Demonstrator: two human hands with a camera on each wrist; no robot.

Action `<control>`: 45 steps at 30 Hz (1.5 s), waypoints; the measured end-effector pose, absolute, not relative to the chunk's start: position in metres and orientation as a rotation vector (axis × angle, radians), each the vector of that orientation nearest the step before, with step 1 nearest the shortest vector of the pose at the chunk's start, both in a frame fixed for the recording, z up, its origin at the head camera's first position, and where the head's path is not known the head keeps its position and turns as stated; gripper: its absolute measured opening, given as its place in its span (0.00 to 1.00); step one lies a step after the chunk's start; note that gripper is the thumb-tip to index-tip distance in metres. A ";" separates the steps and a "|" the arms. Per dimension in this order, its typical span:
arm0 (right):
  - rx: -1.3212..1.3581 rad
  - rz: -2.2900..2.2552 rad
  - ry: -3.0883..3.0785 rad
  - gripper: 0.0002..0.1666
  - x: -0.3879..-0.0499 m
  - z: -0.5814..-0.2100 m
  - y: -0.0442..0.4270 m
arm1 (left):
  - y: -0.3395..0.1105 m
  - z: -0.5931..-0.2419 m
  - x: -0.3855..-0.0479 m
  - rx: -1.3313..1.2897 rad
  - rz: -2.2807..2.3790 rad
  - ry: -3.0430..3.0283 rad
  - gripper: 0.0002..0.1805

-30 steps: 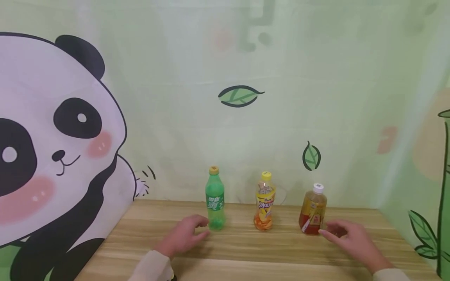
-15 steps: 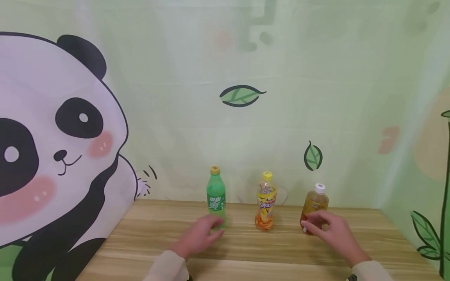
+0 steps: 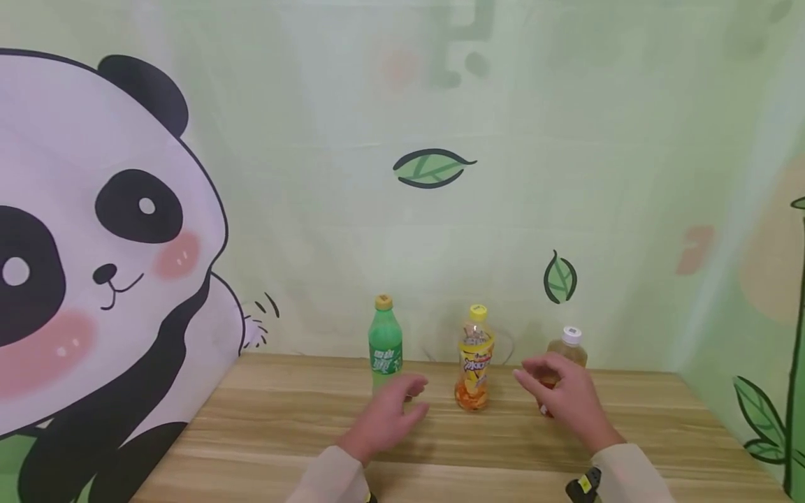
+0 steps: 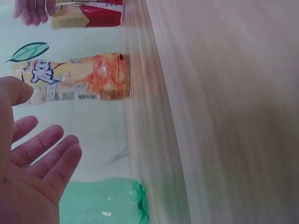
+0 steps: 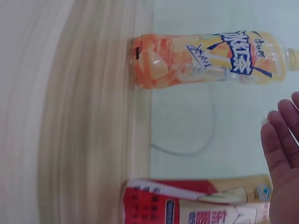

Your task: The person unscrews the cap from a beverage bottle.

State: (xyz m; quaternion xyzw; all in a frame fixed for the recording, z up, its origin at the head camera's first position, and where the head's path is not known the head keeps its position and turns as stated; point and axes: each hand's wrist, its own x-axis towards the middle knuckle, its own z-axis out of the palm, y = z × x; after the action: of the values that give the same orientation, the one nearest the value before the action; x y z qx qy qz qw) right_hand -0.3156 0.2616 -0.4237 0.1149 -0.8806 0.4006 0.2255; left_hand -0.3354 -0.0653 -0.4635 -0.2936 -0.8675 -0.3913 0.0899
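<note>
Three drink bottles stand upright in a row on the table. A green bottle with an orange cap is on the left, its lower part hidden by my left hand. The yellow-capped iced tea bottle is in the middle, between both hands and apart from them. On the right, a brown drink bottle with a white cap is partly covered by my right hand. Both hands hold nothing, fingers spread and loosely bent. In the left wrist view my fingers lie apart from the iced tea bottle.
The wooden table ends at a pale green cloth backdrop printed with a panda and leaves. A black device with a yellow mark is on my right wrist.
Both hands have moved inward, the left one rightward past the green bottle and the right one leftward in front of the brown drink bottle. The bottles have stayed in place.
</note>
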 end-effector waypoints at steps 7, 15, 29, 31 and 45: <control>0.315 1.101 -2.413 0.22 -0.322 -0.415 0.252 | -0.047 -0.470 -0.337 -0.808 -1.229 -2.583 0.24; 0.336 1.110 -2.386 0.24 -0.336 -0.409 0.240 | -0.030 -0.475 -0.339 -0.746 -1.280 -2.588 0.27; 0.298 1.320 -2.335 0.32 -0.358 -0.399 0.232 | -0.002 -0.481 -0.346 -0.497 -1.402 -2.615 0.38; 0.292 1.338 -2.341 0.34 -0.360 -0.396 0.232 | 0.003 -0.483 -0.349 -0.468 -1.446 -2.598 0.40; 0.264 1.496 -2.357 0.44 -0.377 -0.379 0.216 | 0.036 -0.482 -0.362 -0.344 -1.723 -2.464 0.48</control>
State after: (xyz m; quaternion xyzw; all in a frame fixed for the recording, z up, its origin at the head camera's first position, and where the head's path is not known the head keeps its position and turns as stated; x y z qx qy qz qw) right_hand -0.3766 0.2160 -0.3795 0.0929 -0.8287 0.5258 0.1678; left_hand -0.3618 0.0362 -0.4823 -0.1135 -0.8129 -0.5683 0.0576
